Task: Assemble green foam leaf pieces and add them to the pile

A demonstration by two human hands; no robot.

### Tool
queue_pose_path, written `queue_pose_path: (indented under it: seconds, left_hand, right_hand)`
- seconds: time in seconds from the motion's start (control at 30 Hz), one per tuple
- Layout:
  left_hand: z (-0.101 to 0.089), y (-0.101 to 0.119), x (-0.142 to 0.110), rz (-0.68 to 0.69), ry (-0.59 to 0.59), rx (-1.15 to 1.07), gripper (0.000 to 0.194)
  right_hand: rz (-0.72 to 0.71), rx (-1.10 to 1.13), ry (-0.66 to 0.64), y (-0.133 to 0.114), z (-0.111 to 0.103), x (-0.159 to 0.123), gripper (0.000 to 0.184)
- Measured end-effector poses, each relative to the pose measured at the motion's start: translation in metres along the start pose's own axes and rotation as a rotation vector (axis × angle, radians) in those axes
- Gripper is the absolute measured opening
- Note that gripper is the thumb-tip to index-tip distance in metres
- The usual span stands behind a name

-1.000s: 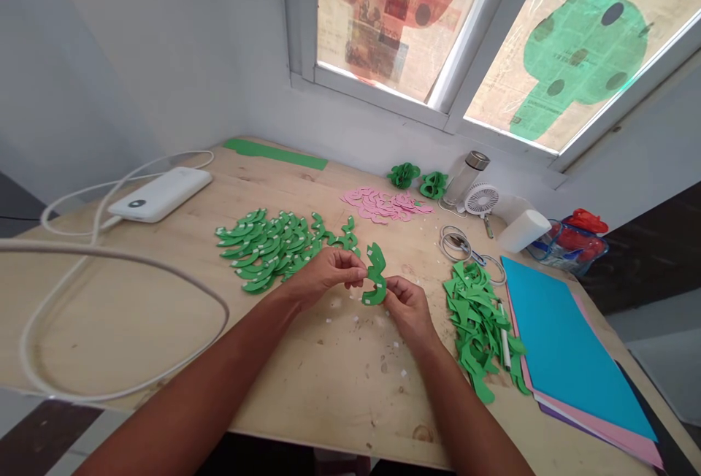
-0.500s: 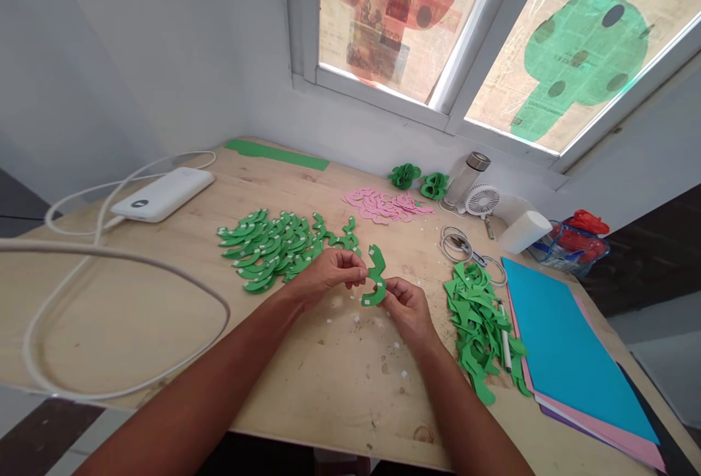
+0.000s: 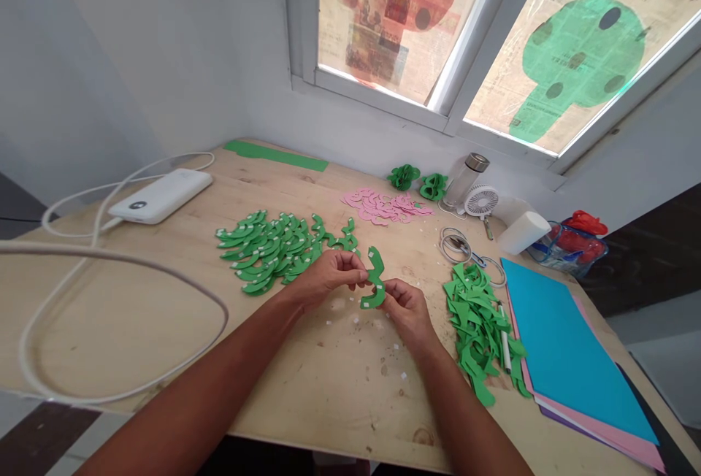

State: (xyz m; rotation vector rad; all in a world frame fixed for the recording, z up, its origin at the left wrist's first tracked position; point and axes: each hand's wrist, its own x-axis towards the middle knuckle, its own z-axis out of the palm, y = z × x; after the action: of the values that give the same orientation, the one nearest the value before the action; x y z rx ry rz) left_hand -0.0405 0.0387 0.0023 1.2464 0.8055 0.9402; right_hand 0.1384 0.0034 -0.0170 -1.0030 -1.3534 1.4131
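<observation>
Between my two hands is a curved green paper cutout (image 3: 375, 288), held up over the table, with small white squares on it. My left hand (image 3: 338, 269) pinches its left side near the middle. The fingers of my right hand (image 3: 404, 304) are closed at its lower right edge; their tips are partly hidden behind the paper. Just left of my left hand lies a pile of curved green paper pieces (image 3: 268, 246) dotted with white squares. A few joined green pieces (image 3: 335, 236) lie behind that hand.
Pink paper cutouts (image 3: 383, 206), two green paper balls (image 3: 404, 177), a glass bottle (image 3: 465, 180) and a small fan (image 3: 481, 201) stand or lie at the back. Green scraps (image 3: 474, 323) and coloured sheets (image 3: 575, 337) lie right. A power bank (image 3: 161, 196) with a looping white cable (image 3: 219, 301) occupies the left.
The green cutout has shifted very slightly between my fingers. Both hands keep their hold and stay nearly in place.
</observation>
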Motion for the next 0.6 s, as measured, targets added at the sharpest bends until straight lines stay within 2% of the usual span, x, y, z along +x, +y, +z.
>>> queue_pose_path:
  seconds: [0.6]
  left_hand:
    - [0.0039, 0.0006, -0.001, -0.023, 0.025, -0.089, 0.016]
  right_hand:
    - [-0.01, 0.016, -0.016, -0.0003, -0.0002, -0.0004, 0.025]
